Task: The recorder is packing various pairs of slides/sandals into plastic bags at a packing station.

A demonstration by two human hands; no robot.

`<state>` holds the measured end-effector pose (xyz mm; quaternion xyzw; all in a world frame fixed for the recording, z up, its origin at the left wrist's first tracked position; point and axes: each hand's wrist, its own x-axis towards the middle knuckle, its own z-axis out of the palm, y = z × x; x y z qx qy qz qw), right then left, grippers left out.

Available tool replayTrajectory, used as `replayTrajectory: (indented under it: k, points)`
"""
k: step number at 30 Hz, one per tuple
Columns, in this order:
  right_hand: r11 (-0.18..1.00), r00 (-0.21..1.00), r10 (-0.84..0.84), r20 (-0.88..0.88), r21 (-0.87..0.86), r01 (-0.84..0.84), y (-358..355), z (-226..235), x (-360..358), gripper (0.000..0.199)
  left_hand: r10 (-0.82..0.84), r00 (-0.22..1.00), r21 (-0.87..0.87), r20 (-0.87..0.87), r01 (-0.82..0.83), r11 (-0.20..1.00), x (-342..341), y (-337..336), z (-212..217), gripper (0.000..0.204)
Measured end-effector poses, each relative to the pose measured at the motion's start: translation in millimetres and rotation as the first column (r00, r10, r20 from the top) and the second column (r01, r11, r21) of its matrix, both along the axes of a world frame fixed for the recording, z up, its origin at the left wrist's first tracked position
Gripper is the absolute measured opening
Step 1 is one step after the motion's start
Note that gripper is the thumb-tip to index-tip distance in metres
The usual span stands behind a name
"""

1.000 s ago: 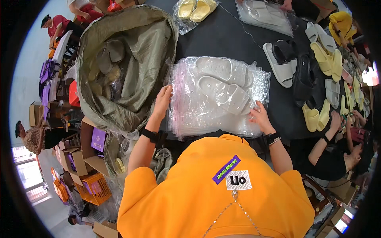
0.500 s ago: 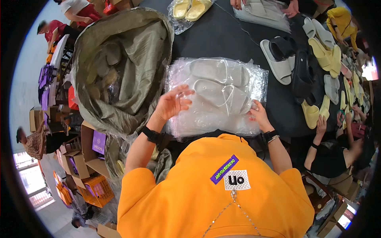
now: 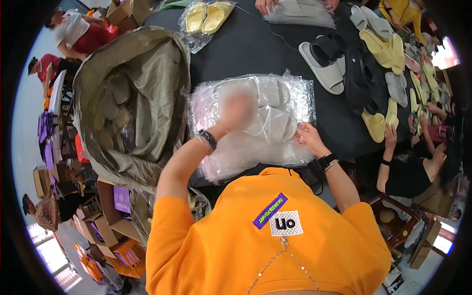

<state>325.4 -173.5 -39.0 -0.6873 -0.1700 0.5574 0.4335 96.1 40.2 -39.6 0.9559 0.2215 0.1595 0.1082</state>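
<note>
Counter: black counter (image 3: 238,54), bare between the footwear groups.
Container, left: olive woven sack (image 3: 164,73), mouth open; shadowed slippers (image 3: 118,89) inside.
Bagged pair, far end: yellow slides (image 3: 218,14) with clear plastic around them.
Footwear, right: black slides (image 3: 355,78) beside other yellow slides (image 3: 377,49).
Storage, lower left: orange plastic crate (image 3: 129,259) near open cardboard box (image 3: 107,201).
Personnel, right: person in black top (image 3: 405,177).

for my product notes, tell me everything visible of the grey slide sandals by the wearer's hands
The pale grey slide sandals look like moulded foam, with broad ribbed straps. They lie side by side, toes rightward, beneath clear plastic film. The blurred left hand partly hides both; contact is unclear. The right hand is by the lower sandal's toe end.
</note>
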Motion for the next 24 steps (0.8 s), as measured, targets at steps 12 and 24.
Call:
replayTrajectory:
  k: [12,24]
  points:
    - [0.998,0.994,-0.056,-0.091,0.013,0.057,-10.8,22.1,-7.1,0.020,0.302,0.940,-0.134,0.156,-0.283,0.950,-1.3,-18.0,6.4,0.024]
    - [0.997,0.993,0.074,-0.088,0.013,-0.073,1.9,12.8,-25.6,0.026,0.073,0.985,-0.145,0.157,-0.050,0.988,0.4,-51.4,-2.4,0.031]
